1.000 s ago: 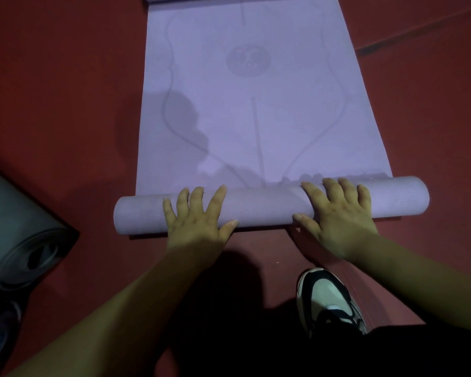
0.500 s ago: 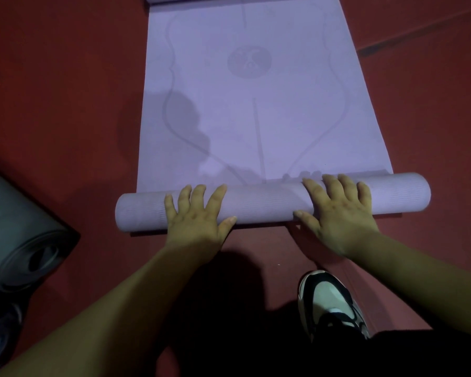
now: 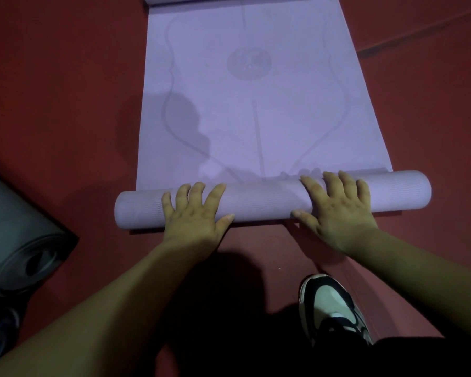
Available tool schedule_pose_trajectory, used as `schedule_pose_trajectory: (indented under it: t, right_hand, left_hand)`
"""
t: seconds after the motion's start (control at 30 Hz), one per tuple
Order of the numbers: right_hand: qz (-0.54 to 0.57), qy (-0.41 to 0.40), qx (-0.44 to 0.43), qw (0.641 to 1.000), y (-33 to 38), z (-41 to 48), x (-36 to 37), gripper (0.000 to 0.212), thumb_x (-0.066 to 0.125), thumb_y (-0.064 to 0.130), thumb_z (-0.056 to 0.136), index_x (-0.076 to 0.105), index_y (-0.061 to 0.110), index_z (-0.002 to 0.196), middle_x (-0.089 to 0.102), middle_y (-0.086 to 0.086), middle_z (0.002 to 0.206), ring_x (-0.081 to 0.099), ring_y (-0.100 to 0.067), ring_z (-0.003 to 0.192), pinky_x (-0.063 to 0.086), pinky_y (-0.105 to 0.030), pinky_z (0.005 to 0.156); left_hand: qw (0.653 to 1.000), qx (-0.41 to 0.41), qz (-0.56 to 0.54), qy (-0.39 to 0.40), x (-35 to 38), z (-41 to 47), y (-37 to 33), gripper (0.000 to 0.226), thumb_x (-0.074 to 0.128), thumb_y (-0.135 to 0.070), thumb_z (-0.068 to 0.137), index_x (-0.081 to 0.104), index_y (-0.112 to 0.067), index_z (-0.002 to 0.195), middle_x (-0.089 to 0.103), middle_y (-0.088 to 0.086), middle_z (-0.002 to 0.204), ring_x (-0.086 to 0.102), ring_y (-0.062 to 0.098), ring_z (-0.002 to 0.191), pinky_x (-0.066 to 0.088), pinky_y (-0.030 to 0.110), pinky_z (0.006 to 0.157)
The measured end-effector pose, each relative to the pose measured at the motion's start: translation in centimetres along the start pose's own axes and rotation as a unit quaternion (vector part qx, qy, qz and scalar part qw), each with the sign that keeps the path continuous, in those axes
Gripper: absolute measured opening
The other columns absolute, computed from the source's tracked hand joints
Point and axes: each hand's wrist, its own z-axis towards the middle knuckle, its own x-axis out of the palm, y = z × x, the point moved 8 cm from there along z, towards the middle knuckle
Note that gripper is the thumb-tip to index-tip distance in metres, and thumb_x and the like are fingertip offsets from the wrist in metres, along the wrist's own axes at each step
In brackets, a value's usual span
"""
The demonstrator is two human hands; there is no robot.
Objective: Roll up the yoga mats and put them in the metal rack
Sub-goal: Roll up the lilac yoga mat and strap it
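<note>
hands, left (image 3: 195, 213) and right (image 3: 335, 206), spread flat atop half-rolled purple mat (image 3: 261, 118) on red floor (image 3: 65, 91)

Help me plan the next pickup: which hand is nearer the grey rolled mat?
Left: the left hand lies right of the grey rolled mat; the right hand lies farther right.

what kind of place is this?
Likely a yoga or fitness studio: red floor, a half-rolled purple yoga mat, and a grey rolled mat at the left edge.
</note>
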Motion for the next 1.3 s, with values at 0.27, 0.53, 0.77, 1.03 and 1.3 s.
schedule_pose_trajectory:
  t: [0.27,0.53,0.77,1.03,1.3]
  right_hand:
    - [-0.001,0.020,0.001,1.000,-0.5,1.5,-0.8,0.088,0.011,0.085,0.080,0.026,0.041,0.155,0.039,-0.010,0.152,0.030,-0.036,0.140,0.018,-0.056,0.116]
    - [0.020,-0.051,0.007,0.998,0.0,0.2,-0.8,0.076,0.031,0.077,0.089,0.035,0.037,0.153,0.038,-0.020,0.153,0.025,-0.045,0.145,0.019,-0.064,0.114]
    - [0.010,-0.010,0.013,1.000,-0.7,1.4,-0.8,0.080,0.018,0.083,0.084,0.025,0.044,0.153,0.034,-0.013,0.155,0.020,-0.038,0.146,0.015,-0.060,0.115]
    - [0.020,-0.020,0.009,1.000,-0.3,1.2,-0.9,0.078,0.022,0.079,0.086,0.023,0.042,0.155,0.031,-0.017,0.158,0.018,-0.043,0.148,0.013,-0.062,0.117]
    - [0.018,-0.028,0.000,0.999,-0.5,1.9,-0.8,0.078,0.023,0.079,0.086,0.025,0.042,0.155,0.033,-0.016,0.157,0.020,-0.042,0.148,0.014,-0.062,0.116]
  left_hand:
    - [0.999,0.037,0.007,-0.020,-0.5,0.1,-0.9,0.077,0.022,-0.074,0.088,0.021,-0.040,0.157,0.031,0.011,0.158,0.023,0.036,0.146,0.006,0.066,0.117]
    - [0.999,0.047,0.010,0.012,-1.0,1.5,-0.6,0.065,0.030,-0.067,0.098,0.013,-0.043,0.156,0.023,0.004,0.161,0.017,0.030,0.146,0.003,0.061,0.120]
    - [0.999,0.036,-0.002,-0.014,-1.3,1.2,-0.8,0.065,0.032,-0.062,0.097,0.023,-0.038,0.157,0.030,0.012,0.158,0.023,0.037,0.145,0.008,0.064,0.119]
    - [0.999,0.040,-0.011,-0.029,-0.1,0.6,-0.7,0.068,0.031,-0.067,0.093,0.025,-0.039,0.154,0.032,0.015,0.157,0.022,0.041,0.147,0.008,0.066,0.116]
    - [1.000,0.026,-0.003,0.015,-1.1,2.3,-0.6,0.065,0.032,-0.061,0.101,0.008,-0.042,0.158,0.011,0.009,0.166,0.003,0.035,0.152,-0.004,0.060,0.120]
